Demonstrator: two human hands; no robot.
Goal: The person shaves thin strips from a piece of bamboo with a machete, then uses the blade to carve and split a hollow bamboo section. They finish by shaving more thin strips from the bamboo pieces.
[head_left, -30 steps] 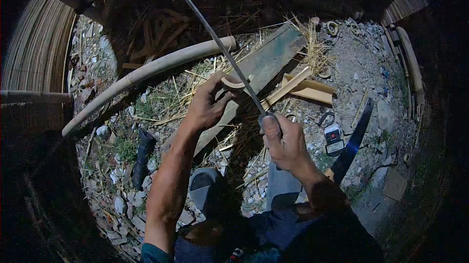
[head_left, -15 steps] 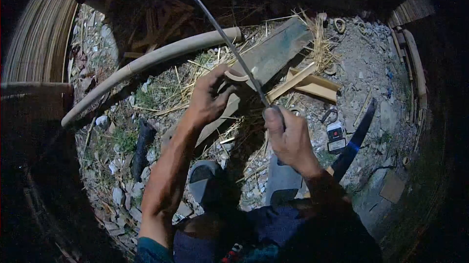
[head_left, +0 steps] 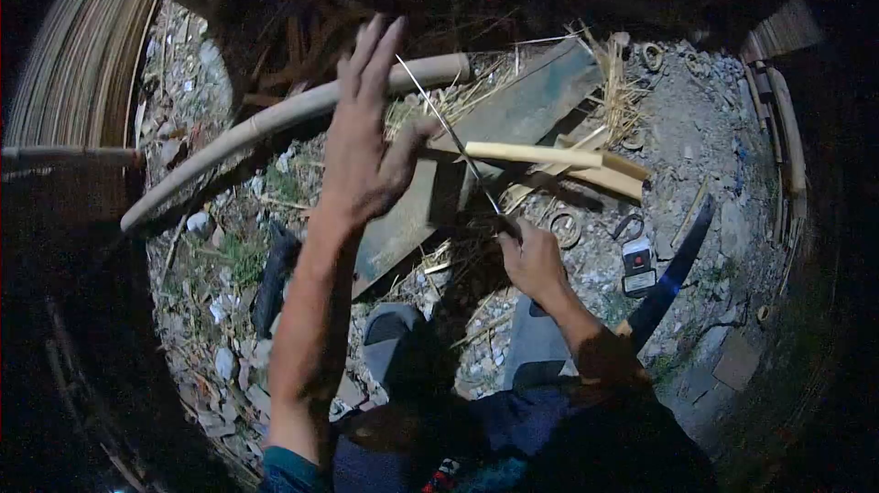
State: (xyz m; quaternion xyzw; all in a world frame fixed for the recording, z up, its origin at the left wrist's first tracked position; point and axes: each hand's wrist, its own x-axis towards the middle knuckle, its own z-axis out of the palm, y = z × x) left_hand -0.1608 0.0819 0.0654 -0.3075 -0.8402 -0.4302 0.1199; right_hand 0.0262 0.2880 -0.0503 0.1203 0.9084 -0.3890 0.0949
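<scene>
My left hand (head_left: 366, 131) is raised with fingers stretched out and thumb apart, holding nothing. Its thumb tip points toward a pale split bamboo piece (head_left: 536, 155) just to the right. In my right hand (head_left: 534, 260) is the handle of a long, thin-bladed knife (head_left: 476, 175). The blade slants up and left, overlapping the left end of the bamboo piece in this view. Behind them a worn plank (head_left: 531, 95) lies at a slant.
Another split bamboo piece (head_left: 609, 180) lies beyond. A bamboo pole (head_left: 275, 122) stretches across the left. On the gravel at right are a broad curved blade (head_left: 673, 273) and a small black-and-white device (head_left: 638, 269). Straw (head_left: 623, 95) is heaped by the plank. My sandals (head_left: 394, 324) show below.
My left hand has let go of the curved bamboo piece and opened, rising. The knife blade has dropped lower, and the bamboo piece now shows lengthwise right of the blade.
</scene>
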